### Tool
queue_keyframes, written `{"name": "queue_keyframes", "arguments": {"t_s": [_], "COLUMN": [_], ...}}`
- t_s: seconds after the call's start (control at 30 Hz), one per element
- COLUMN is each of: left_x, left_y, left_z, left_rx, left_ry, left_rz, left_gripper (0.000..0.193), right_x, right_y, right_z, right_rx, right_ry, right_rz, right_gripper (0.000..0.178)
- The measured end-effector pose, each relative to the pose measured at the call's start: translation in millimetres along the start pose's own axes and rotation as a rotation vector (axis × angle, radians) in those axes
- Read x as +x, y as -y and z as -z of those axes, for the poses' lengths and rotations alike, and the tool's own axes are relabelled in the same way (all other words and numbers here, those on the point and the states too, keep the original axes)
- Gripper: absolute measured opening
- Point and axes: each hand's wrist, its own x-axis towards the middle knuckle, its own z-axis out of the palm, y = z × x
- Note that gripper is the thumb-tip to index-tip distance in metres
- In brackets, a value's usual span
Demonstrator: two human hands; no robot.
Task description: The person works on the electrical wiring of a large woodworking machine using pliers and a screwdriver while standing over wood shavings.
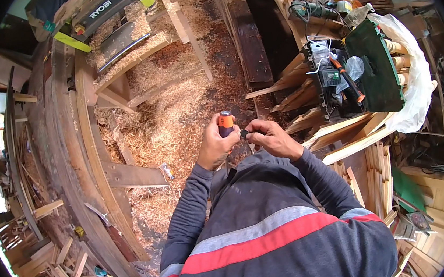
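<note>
My left hand (213, 146) is wrapped round a short cylindrical tool with an orange and dark body (225, 121), its end pointing up. Close beside it, my right hand (275, 140) pinches a small black piece (244, 133) between thumb and fingers. The piece is right by the lower part of the tool; I cannot tell whether the two touch. Both hands are in front of my body, above a floor strewn with wood shavings (177, 121).
To the right, an open dark green toolbox (374, 65) holds an orange-and-black handled tool (347, 79) and small boxes. Stacked wood strips (348, 133) lie below it. A planing machine (112, 20) stands at far left, near a long timber beam (65, 138). A dark plank (250, 43) lies ahead.
</note>
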Motion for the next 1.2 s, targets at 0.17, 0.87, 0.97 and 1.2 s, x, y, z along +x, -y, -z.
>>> {"name": "queue_keyframes", "arguments": {"t_s": [0.17,0.87,0.97,1.2], "left_x": [-10.5,-23.9,-21.8,-28.4], "left_y": [-11.0,-25.9,-12.5,-30.4], "left_z": [1.9,-22.5,-24.4,-24.0], "left_rx": [0.274,0.113,0.059,-0.18], "left_ry": [0.086,0.218,0.169,0.081], "left_rz": [-0.08,0.145,0.125,0.114], "left_gripper": [0.044,0.042,0.039,0.024], "right_x": [-3.7,-33.1,-32.3,-29.3], "right_y": [4.7,56.3,57.8,39.7], "right_z": [7.2,37.3,39.1,26.3], "right_rx": [0.132,-1.229,-1.271,-0.872], "right_ry": [-0.239,-0.033,0.029,-0.039], "right_rz": [0.007,0.956,0.978,0.806], "right_gripper": [0.014,0.035,0.035,0.039]}}
